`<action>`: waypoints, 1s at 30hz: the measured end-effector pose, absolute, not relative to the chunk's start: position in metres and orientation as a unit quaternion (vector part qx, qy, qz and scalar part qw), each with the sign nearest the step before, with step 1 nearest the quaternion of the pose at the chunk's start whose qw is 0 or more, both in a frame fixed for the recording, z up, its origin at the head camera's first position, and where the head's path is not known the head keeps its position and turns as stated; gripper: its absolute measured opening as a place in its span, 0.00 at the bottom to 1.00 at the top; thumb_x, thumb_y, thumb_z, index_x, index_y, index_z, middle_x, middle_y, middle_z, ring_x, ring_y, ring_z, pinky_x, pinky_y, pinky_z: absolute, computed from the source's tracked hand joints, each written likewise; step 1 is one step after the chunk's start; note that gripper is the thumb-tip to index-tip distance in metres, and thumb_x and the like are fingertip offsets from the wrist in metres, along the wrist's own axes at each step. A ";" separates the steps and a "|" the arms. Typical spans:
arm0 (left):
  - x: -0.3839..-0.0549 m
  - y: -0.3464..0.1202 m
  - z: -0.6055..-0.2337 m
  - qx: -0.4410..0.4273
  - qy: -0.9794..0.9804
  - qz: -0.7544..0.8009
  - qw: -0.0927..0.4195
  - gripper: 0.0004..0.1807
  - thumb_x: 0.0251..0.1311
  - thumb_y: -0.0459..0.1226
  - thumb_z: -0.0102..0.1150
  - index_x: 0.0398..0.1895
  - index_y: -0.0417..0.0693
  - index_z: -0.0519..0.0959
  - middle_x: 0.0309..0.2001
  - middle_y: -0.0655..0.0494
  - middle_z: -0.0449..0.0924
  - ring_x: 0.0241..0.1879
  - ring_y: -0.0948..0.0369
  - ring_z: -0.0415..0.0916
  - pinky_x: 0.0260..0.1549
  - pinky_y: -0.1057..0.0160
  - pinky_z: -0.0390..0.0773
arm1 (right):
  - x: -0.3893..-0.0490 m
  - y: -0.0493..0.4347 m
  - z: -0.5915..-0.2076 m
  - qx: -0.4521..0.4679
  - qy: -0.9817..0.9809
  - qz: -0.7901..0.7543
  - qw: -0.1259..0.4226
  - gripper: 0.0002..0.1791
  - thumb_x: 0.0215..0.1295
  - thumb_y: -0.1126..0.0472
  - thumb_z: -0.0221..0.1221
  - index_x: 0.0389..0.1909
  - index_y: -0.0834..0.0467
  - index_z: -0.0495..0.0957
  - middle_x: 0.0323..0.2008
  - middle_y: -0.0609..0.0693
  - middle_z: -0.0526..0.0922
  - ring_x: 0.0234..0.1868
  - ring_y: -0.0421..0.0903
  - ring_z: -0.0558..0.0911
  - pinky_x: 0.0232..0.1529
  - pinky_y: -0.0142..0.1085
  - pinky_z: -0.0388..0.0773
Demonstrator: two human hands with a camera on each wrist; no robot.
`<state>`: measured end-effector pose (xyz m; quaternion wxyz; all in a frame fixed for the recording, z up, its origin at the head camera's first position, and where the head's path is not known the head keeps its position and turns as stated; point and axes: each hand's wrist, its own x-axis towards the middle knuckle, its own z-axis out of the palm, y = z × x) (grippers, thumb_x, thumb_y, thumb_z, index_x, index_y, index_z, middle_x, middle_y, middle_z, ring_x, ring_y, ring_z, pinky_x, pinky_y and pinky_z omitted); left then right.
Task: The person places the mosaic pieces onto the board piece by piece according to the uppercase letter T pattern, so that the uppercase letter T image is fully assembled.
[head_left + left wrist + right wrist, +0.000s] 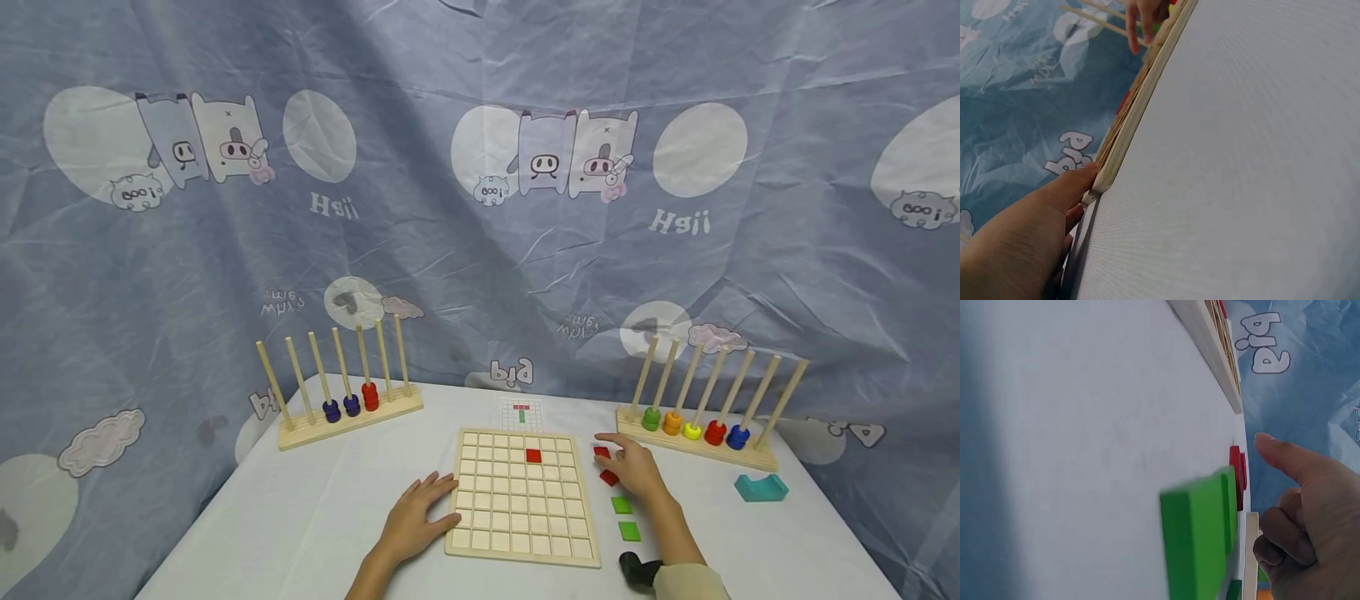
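Note:
My left hand rests at the left edge of a wooden grid board, fingers and thumb touching its rim. One red square tile sits in a cell near the top of the grid. To the right of the board, my right hand hovers at two loose red tiles, a far one and a nearer one. Its thumb and index finger are spread with nothing between them. Two green tiles, one and another, lie closer to me in the same column.
Behind the board lies a pattern card with a red and green T shape. Wooden peg racks with coloured beads stand at the back left and back right. A teal curved block lies at the right. Patterned cloth hangs behind the table.

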<state>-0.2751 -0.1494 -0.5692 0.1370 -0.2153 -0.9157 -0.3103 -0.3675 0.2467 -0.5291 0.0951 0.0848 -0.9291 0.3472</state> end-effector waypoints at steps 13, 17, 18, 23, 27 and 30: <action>-0.276 -0.150 -0.572 -0.219 -0.915 -0.303 0.152 0.31 0.56 0.56 0.56 0.59 0.49 0.73 0.60 0.56 0.71 0.62 0.48 0.63 0.60 0.43 0.59 | -0.370 0.258 -0.533 0.101 -0.928 0.348 0.093 0.24 0.53 0.59 0.67 0.52 0.59 0.77 0.09 0.44 0.58 0.11 0.38 0.54 0.12 0.30 0.53; -0.276 -0.149 -0.572 -0.217 -0.914 -0.310 0.148 0.31 0.56 0.56 0.56 0.59 0.49 0.73 0.60 0.56 0.71 0.62 0.48 0.62 0.60 0.43 0.58 | -0.371 0.258 -0.532 0.090 -0.929 0.349 0.079 0.23 0.54 0.59 0.66 0.52 0.58 0.77 0.10 0.45 0.59 0.11 0.39 0.55 0.13 0.31 0.54; -0.276 -0.149 -0.572 -0.216 -0.914 -0.312 0.146 0.31 0.56 0.56 0.56 0.59 0.50 0.73 0.60 0.56 0.71 0.62 0.48 0.62 0.60 0.43 0.58 | -0.371 0.258 -0.532 0.085 -0.930 0.351 0.075 0.23 0.54 0.59 0.66 0.52 0.58 0.77 0.10 0.45 0.59 0.11 0.39 0.55 0.13 0.31 0.54; -0.276 -0.149 -0.572 -0.219 -0.912 -0.311 0.152 0.31 0.56 0.56 0.56 0.58 0.49 0.73 0.60 0.55 0.71 0.62 0.48 0.62 0.60 0.43 0.58 | -0.372 0.259 -0.533 0.082 -0.930 0.351 0.071 0.23 0.54 0.59 0.65 0.52 0.59 0.77 0.10 0.45 0.59 0.12 0.40 0.56 0.13 0.32 0.55; -0.276 -0.150 -0.572 -0.219 -0.912 -0.312 0.149 0.31 0.56 0.56 0.56 0.59 0.49 0.73 0.60 0.55 0.71 0.62 0.48 0.62 0.60 0.44 0.58 | -0.372 0.260 -0.534 0.084 -0.929 0.353 0.071 0.22 0.54 0.59 0.65 0.51 0.59 0.77 0.10 0.45 0.59 0.11 0.40 0.56 0.13 0.31 0.55; -0.276 -0.150 -0.571 -0.218 -0.913 -0.314 0.142 0.31 0.56 0.56 0.56 0.59 0.49 0.73 0.60 0.55 0.71 0.62 0.48 0.62 0.61 0.44 0.58 | -0.374 0.260 -0.533 0.081 -0.930 0.353 0.066 0.22 0.54 0.59 0.66 0.51 0.59 0.78 0.10 0.45 0.59 0.11 0.40 0.57 0.14 0.31 0.55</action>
